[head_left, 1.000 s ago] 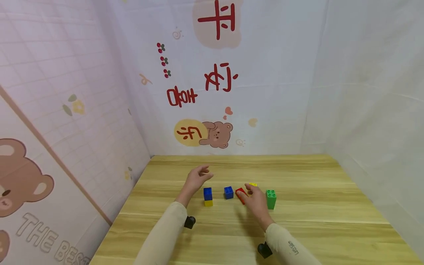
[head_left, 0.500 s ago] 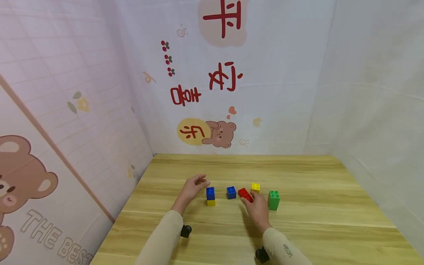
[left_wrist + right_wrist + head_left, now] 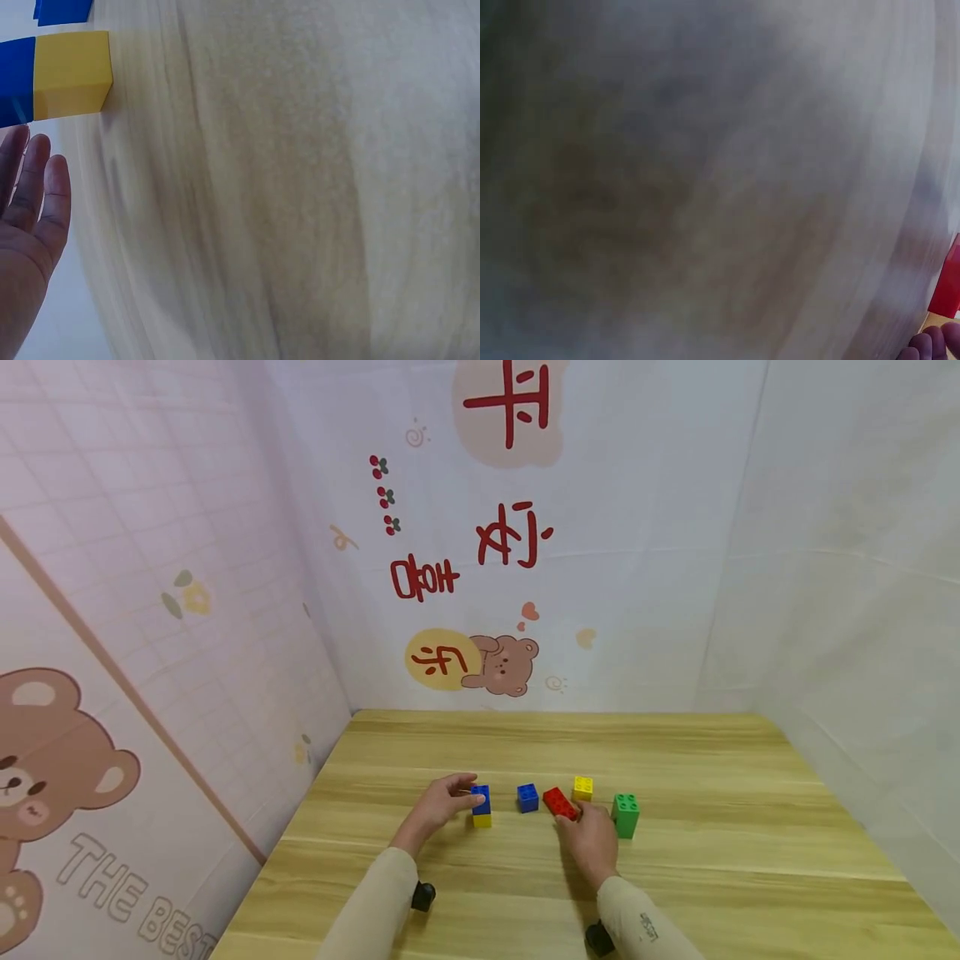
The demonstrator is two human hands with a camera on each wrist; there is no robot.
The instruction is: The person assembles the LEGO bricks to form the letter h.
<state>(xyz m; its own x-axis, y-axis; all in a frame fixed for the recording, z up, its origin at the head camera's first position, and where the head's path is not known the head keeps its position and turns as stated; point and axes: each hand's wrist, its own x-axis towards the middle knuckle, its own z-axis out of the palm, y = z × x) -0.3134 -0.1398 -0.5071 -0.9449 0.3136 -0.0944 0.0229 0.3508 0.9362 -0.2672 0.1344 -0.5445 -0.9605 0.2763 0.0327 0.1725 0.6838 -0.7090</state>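
My left hand (image 3: pixel 441 804) is at a small stack, a blue brick (image 3: pixel 481 797) on top of a yellow brick (image 3: pixel 73 73). In the head view its thumb overlaps the blue brick's near side. The fingers (image 3: pixel 56 187) are extended, tips close to the blue part in the left wrist view. My right hand (image 3: pixel 592 839) pinches the near end of a red brick (image 3: pixel 558 802) that lies slantwise on the table, thumb on the left and index finger on the right. Only the red brick's edge (image 3: pixel 946 281) and several curled fingertips show in the right wrist view.
Between the hands stands a loose blue brick (image 3: pixel 528 797). A yellow brick (image 3: pixel 582 788) sits just behind the red one, and a tall green brick (image 3: pixel 626 815) stands close to the right hand's right side. White printed cloth (image 3: pixel 637 568) walls the wooden table (image 3: pixel 712 860).
The left hand has come down and right to the blue and yellow stack. The right hand has drawn back to the red brick's near end, uncovering the yellow brick. The head view has shifted slightly.
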